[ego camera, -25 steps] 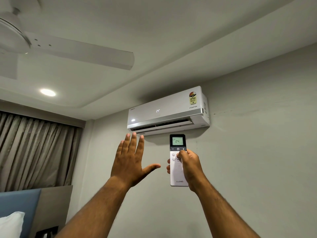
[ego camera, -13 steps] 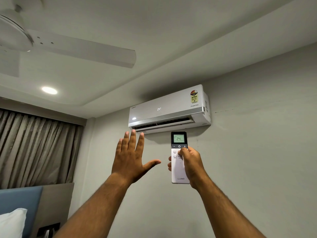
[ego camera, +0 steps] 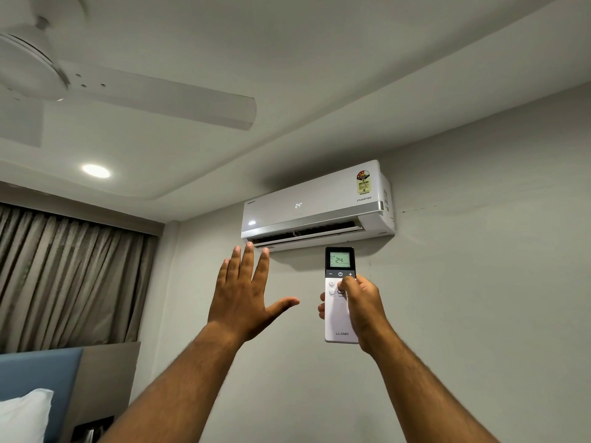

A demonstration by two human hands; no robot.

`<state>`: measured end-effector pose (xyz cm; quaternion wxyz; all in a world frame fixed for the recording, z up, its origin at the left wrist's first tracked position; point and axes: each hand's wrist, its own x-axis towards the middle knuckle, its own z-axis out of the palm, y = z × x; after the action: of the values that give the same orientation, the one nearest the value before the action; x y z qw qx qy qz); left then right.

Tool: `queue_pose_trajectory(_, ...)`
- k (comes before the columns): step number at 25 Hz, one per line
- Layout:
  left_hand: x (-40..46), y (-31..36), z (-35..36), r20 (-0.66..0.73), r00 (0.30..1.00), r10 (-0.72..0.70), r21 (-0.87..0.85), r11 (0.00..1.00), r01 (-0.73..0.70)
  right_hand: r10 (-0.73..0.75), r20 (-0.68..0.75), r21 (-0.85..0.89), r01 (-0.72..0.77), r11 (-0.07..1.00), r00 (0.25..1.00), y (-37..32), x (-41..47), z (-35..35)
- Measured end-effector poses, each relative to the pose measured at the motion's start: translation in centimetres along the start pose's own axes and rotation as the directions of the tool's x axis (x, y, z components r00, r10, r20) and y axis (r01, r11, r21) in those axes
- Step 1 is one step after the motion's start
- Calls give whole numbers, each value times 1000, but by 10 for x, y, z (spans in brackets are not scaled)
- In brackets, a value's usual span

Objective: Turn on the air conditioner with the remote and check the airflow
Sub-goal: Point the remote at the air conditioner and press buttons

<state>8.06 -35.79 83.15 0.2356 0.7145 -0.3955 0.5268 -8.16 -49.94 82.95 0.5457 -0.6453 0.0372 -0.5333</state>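
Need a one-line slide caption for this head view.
Right hand holds white remote reading 24 toward white wall-mounted air conditioner; open left hand raised below its vent.

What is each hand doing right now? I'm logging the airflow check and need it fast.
Left hand: open, fingers spread, raised below the air conditioner, holding nothing.
Right hand: closed around the remote, thumb on its buttons.

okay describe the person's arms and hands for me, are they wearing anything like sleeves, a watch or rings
Both forearms are bare as far as the frame shows, with visible hair and no sleeve cuffs. The left hand and right hand carry no watch, bracelet, gloves or visible rings.
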Motion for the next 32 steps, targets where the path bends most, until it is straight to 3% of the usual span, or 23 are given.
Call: queue_pose_trajectory(32,3,1,-3,17,1000,-12,55,998,11,-37,-13,-12,36,999,999,-15,0,-8)
